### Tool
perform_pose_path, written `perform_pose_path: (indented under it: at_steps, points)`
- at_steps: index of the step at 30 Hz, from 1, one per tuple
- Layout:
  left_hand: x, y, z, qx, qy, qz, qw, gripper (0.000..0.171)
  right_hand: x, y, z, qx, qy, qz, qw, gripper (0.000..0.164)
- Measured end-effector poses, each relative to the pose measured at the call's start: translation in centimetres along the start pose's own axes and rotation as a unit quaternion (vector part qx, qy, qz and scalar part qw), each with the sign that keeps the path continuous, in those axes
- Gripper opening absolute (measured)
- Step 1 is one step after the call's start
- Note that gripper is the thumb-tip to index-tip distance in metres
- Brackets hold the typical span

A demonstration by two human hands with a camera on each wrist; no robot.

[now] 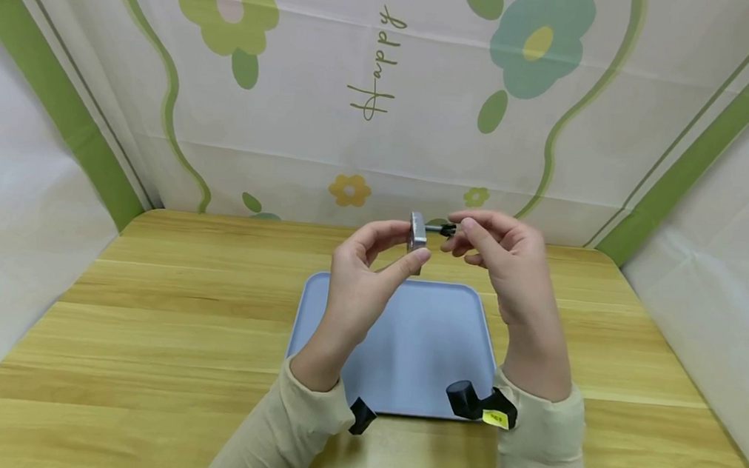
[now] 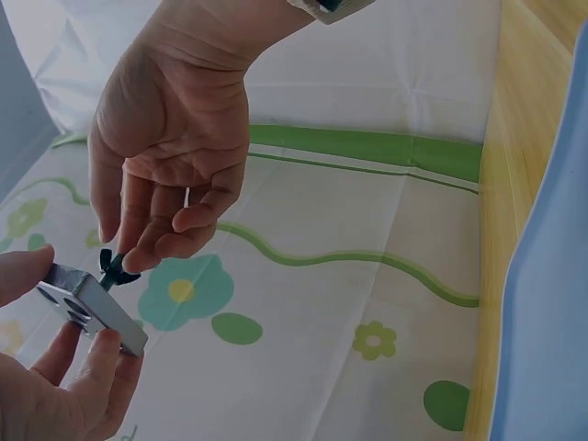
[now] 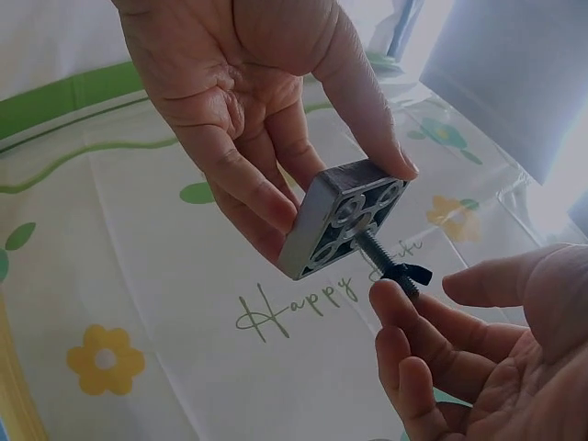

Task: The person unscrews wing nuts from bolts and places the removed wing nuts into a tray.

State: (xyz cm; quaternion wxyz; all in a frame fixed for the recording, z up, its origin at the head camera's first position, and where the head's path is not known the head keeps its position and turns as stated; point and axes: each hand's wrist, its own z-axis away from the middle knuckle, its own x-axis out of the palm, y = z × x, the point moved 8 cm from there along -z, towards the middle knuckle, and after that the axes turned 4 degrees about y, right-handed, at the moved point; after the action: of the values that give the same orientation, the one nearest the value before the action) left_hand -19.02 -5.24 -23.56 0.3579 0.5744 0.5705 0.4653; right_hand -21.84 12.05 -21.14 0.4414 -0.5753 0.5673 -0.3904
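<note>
My left hand (image 1: 360,281) holds a small square metal block (image 3: 312,225) by its edges, thumb on one side and fingers on the other. The block's facing side in the right wrist view is hollow with round bosses. A threaded bolt (image 3: 371,248) sticks out from its middle, carrying a dark wing nut (image 3: 416,274) near its free end. Beside that nut is my right hand (image 1: 509,261), its fingers loosely bent. One fingertip touches the nut, while a gap shows between thumb and wing in the right wrist view. Both hands are raised above the far side of the tray.
A light blue rectangular tray (image 1: 398,340) lies on the wooden table (image 1: 172,335) below my hands. A white cloth (image 1: 308,72) with printed flowers hangs behind the table, and pale side panels flank it. Black camera mounts (image 1: 463,399) sit at both wrists.
</note>
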Motion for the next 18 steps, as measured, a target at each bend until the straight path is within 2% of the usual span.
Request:
perform_pose_path:
  at_steps: [11, 18]
  points:
    - [0.17, 0.01, 0.01, 0.001, -0.001, 0.008, 1.0000, 0.034, 0.24, 0.43, -0.17, 0.009, -0.013, 0.000, 1.000, 0.016]
    - [0.19, 0.11, 0.07, 0.004, 0.000, 0.008, 1.0000, 0.034, 0.25, 0.30, -0.18, -0.002, -0.014, 0.001, 1.000, 0.016]
